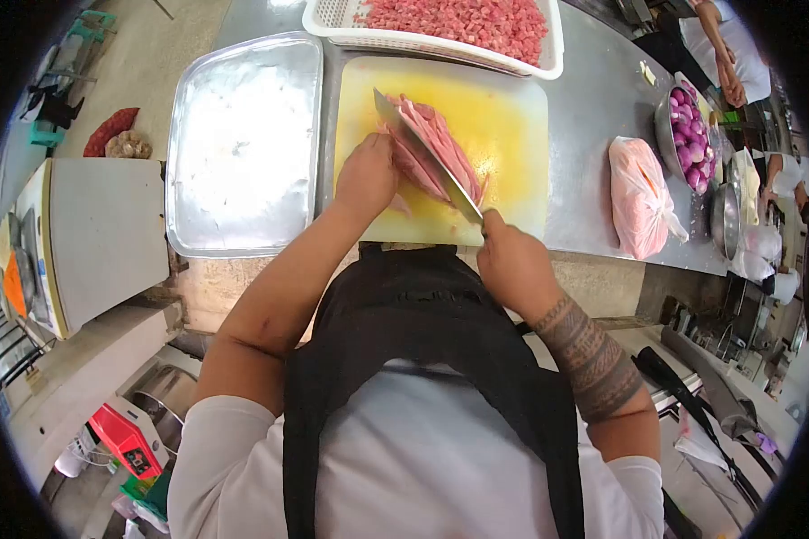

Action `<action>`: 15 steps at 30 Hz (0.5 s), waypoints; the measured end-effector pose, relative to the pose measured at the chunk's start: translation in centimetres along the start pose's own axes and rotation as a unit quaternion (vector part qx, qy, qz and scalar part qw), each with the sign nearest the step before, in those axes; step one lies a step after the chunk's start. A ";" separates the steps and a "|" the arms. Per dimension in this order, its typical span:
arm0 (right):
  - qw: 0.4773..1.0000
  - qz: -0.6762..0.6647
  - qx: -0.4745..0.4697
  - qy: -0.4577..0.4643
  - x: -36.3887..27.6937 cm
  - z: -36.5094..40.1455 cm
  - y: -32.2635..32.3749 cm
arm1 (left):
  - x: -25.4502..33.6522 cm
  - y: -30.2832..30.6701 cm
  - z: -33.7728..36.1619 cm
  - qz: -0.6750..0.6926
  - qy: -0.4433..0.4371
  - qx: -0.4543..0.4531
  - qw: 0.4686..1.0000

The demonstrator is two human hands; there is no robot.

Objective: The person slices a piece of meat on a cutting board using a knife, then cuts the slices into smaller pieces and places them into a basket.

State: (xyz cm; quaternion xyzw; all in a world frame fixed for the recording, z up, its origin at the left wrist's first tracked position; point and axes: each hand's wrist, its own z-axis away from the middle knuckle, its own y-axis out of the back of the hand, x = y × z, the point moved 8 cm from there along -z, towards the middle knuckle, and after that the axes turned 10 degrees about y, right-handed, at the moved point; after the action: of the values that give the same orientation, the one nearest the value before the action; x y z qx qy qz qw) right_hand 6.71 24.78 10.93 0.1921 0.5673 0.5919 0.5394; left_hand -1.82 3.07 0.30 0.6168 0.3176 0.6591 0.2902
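Raw meat [442, 142] lies in long pieces on a yellow-stained white cutting board [521, 171]. My right hand [514, 260] is closed round the handle of a large knife [428, 160], whose blade slants up and left across the meat. At the meat's left side, my left hand [368, 175] has its fingers curled and pressed on the edge of the meat, close to the blade. The fingertips of my left hand are partly hidden.
An empty metal tray [243, 148] lies left of the board. Beyond it stands a white basket [431, 45] of diced meat. To the right are a bagged pink item [640, 198] and a bowl of purple onions [690, 144]. Other people stand at the far right.
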 end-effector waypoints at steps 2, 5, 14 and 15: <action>0.999 0.009 -0.041 -0.011 0.2 1.1 -0.2 | -0.2 0.0 0.0 0.009 -0.001 0.009 1.000; 0.998 0.014 -0.053 -0.008 0.4 1.0 -0.9 | -0.3 -0.1 -0.4 0.013 0.000 0.003 1.000; 0.999 0.001 -0.002 0.035 -2.1 -6.2 -1.7 | -0.2 0.5 -0.9 -0.062 0.018 -0.003 0.998; 0.999 0.001 -0.002 0.041 -2.2 -5.9 -1.5 | -0.1 0.5 -0.8 -0.070 0.006 0.003 0.998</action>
State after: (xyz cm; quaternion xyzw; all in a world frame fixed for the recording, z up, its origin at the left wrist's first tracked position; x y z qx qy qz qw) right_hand 3.11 19.82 8.78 0.1670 0.5872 0.6010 0.5158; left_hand -2.65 2.67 0.62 0.5897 0.3637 0.6402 0.3318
